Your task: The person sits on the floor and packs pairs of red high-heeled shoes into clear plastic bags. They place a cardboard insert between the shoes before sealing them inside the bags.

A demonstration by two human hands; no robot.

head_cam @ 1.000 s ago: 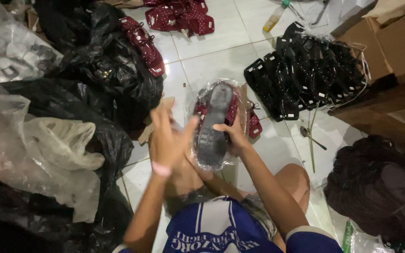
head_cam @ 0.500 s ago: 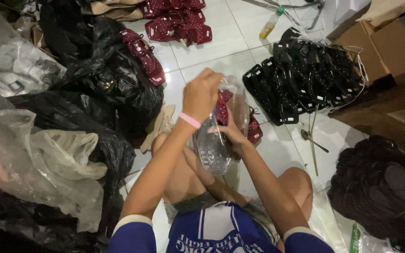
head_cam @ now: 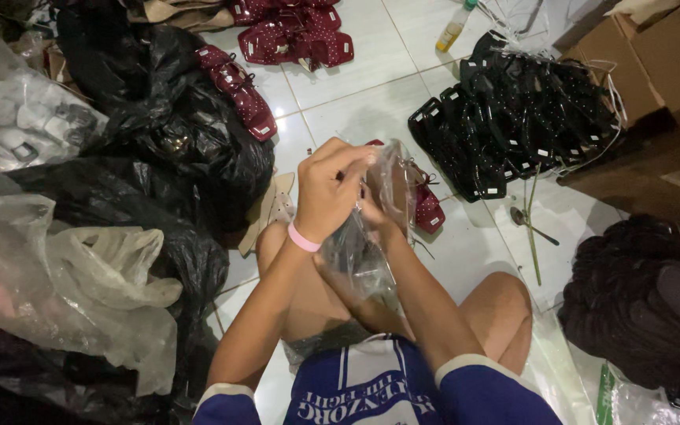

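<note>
A person sits on a white tiled floor (head_cam: 371, 102), seen from above, both hands raised at the centre of view.

At nine o'clock lie crumpled clear plastic bags (head_cam: 80, 291) and a heap of black plastic sacks (head_cam: 175, 149); a dark red dotted sandal upper (head_cam: 238, 90) rests on the heap at eleven o'clock.

The left hand (head_cam: 328, 189), a pink band at its wrist, is closed, fingers pinched on the top edge of a small clear plastic bag (head_cam: 371, 236). The right hand (head_cam: 375, 216) sits just behind it, mostly hidden by the bag; it seems to grip the bag too, but how far it is closed cannot be told. The bag hangs upright between the hands, above the bare knees. What it contains is too blurred to name. Judging from this, the bagging is midway: the bag's mouth is in hand, not visibly sealed, and not set down.

At twelve o'clock lie more dark red dotted pieces (head_cam: 293, 35). At two o'clock sits a bound bundle of black sandal straps (head_cam: 521, 118), beside brown cardboard boxes (head_cam: 655, 55). At four o'clock is a dark brown pile (head_cam: 647, 307). Heaps crowd both sides, leaving little open floor.
</note>
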